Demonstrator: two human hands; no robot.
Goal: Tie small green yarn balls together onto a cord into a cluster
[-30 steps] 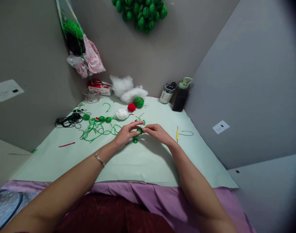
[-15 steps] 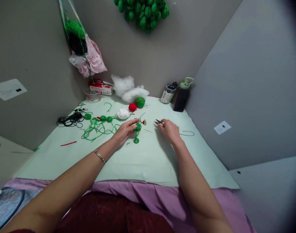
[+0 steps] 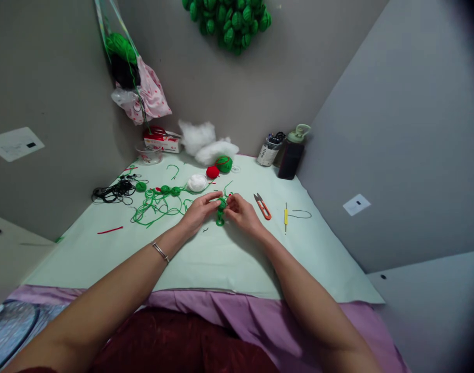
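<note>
My left hand (image 3: 201, 210) is closed on a small green crocheted piece (image 3: 222, 203) at the middle of the table. A curled green tail hangs from its near side, and a bit of red shows behind the fingers. My right hand (image 3: 240, 211) touches the same piece from the right, fingers bent together; what lies between its fingertips is too small to make out. To the right of that hand lie orange thread snips (image 3: 263, 207), blades pointing away. Farther right is a yellow-handled crochet hook (image 3: 286, 217) beside a loop of dark thread (image 3: 302, 213).
Loose green yarn (image 3: 155, 210) and a black yarn tangle (image 3: 114, 191) spread over the left side. White (image 3: 197, 182), red (image 3: 212, 172) and green (image 3: 224, 164) yarn balls sit behind my hands, near white stuffing (image 3: 215, 151). A bottle (image 3: 292, 155) stands at the back right.
My right hand has put the thread snips down on the table and moved left to the green crocheted piece. My left hand has kept its place and hold.
</note>
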